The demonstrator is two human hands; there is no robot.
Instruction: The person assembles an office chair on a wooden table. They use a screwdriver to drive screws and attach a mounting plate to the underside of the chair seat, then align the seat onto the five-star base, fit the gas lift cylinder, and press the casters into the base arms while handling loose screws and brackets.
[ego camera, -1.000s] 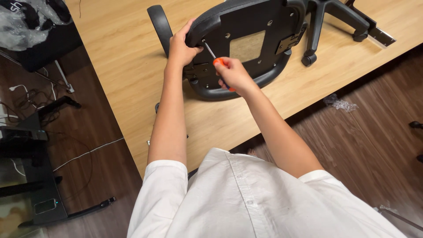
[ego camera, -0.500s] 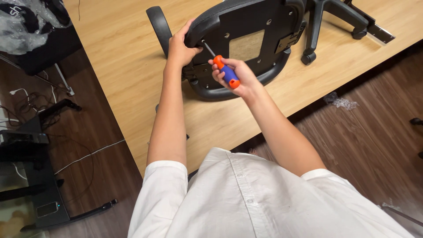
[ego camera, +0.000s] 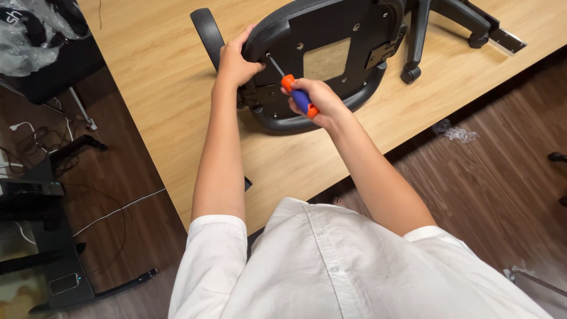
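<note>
the big wooden table point(ego camera: 177, 106) fills the top of the view. its long near edge runs slanting from the upper right down to the left, close to the person's white shirt point(ego camera: 354, 266). past that edge is dark wood floor point(ego camera: 502, 195) with lots of open room on the right.

a black chair seat point(ego camera: 331, 53) lies upside down on the table, near the far side. a tan square patch point(ego camera: 326, 59) sits in the middle of its black bottom plate. a curved black armrest point(ego camera: 207, 32) sticks out on the left of the seat. the chair's leg base with wheels point(ego camera: 449, 23) lies on the table just to the right of the seat, and one wheel is close to the table's edge.

on the left, a clear plastic bag point(ego camera: 35, 35) lies crumpled on a dark thing by the table's corner. you cannot tell what is in the bag. wires point(ego camera: 35, 142) trail on the floor under it. a small bit of clear plastic wrap point(ego camera: 455, 133) lies on the floor at the right, just past the table edge.

the left hand point(ego camera: 236, 59) has its grip closed on the rim of the chair seat. the right hand point(ego camera: 319, 103) has its grip clamped on a screwdriver point(ego camera: 295, 94) with an orange and blue handle. the metal tip points up and left and touches the bottom of the seat, right beside the left hand.
</note>
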